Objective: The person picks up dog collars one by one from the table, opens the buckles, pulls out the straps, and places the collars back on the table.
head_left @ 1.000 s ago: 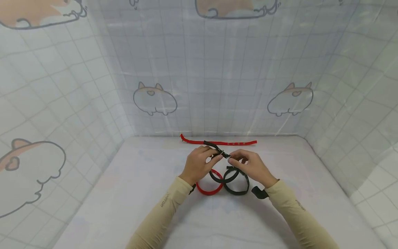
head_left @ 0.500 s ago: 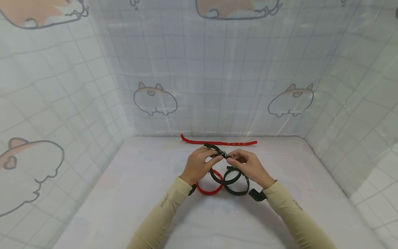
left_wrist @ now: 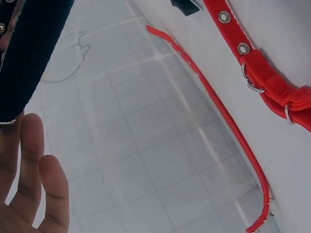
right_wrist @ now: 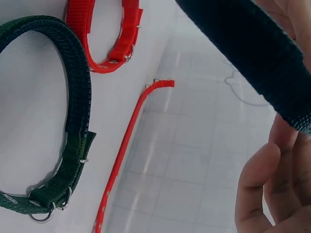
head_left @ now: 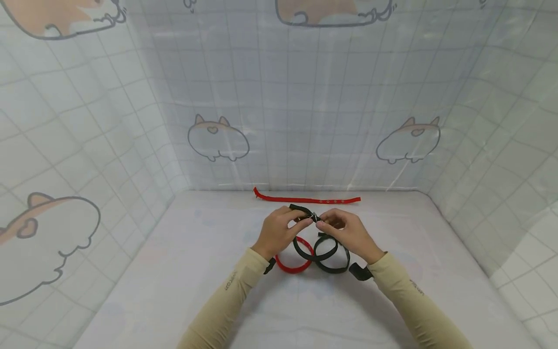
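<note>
Between the two hands hangs a dark collar [head_left: 301,208] with a metal buckle, its band bent into a loop. My left hand [head_left: 279,230] pinches it left of the buckle, and its free end sticks out up and left. On the other side, my right hand [head_left: 348,232] pinches the buckle end. Up close, the dark band [right_wrist: 248,43] crosses the right wrist view's upper corner. Below the hands, a fastened red collar [head_left: 292,270] and a fastened dark green collar [head_left: 333,270] stand on the table as rings. The fingertips partly hide the buckle.
An unfastened red collar [head_left: 287,199] with eyelets lies stretched out along the table's back edge. White grid-patterned sheeting [head_left: 314,111] with cartoon animals rises behind and on both sides of the white table [head_left: 183,291].
The collar's free end has dropped slightly and shifted right, away from the red collar behind it. The buckle has turned a little between the fingers. My right hand has moved slightly left.
</note>
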`<state>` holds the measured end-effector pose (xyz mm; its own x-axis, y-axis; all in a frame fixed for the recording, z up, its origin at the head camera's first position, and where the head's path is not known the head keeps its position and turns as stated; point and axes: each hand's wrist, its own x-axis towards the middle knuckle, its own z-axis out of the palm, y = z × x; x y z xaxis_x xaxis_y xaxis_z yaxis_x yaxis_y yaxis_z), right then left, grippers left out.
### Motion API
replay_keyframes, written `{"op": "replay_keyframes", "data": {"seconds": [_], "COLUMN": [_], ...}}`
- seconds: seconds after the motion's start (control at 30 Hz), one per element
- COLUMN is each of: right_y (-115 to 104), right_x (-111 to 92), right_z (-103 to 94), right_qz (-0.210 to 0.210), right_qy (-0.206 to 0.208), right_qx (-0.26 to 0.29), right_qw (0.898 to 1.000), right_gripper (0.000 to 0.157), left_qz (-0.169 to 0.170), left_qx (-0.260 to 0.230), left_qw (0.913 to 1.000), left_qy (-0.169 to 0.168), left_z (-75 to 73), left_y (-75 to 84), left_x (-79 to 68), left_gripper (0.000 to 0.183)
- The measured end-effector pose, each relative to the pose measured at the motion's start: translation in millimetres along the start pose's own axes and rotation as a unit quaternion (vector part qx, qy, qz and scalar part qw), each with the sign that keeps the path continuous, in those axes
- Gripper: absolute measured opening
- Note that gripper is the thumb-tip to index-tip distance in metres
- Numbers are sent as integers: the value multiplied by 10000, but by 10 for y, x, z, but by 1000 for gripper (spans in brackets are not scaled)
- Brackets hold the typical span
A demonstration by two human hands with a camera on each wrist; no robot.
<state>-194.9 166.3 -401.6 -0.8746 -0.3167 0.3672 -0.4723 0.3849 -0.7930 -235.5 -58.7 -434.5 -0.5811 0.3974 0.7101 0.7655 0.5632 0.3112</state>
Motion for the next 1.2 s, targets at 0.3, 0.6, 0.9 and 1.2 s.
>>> {"op": "replay_keyframes", "data": {"seconds": [0.3,0.6,0.9,1.2], "right_y": [305,329,343,451], "right_x": [67,47,60,53], "right_z": [3,-3,-20,-33], "right_qz": [-92,-134,-114,-184], "right_qy": [-237,-329,-482,-553], "right_qx": [-52,226,208,207], "right_qw": [9997,9991,9986,9981], "right_gripper": [24,19,21,24], "left_qz": [94,70,266,257], "left_qx": [29,-26,26,54], "left_qw": [9999,10000,9996,9996], "left_qy": [91,-15,76,55], "left_z": [-5,20,33,17], "left_y": [-5,27,1,0], "left_x": [19,16,15,4], "left_gripper": [20,20,20,18]}}
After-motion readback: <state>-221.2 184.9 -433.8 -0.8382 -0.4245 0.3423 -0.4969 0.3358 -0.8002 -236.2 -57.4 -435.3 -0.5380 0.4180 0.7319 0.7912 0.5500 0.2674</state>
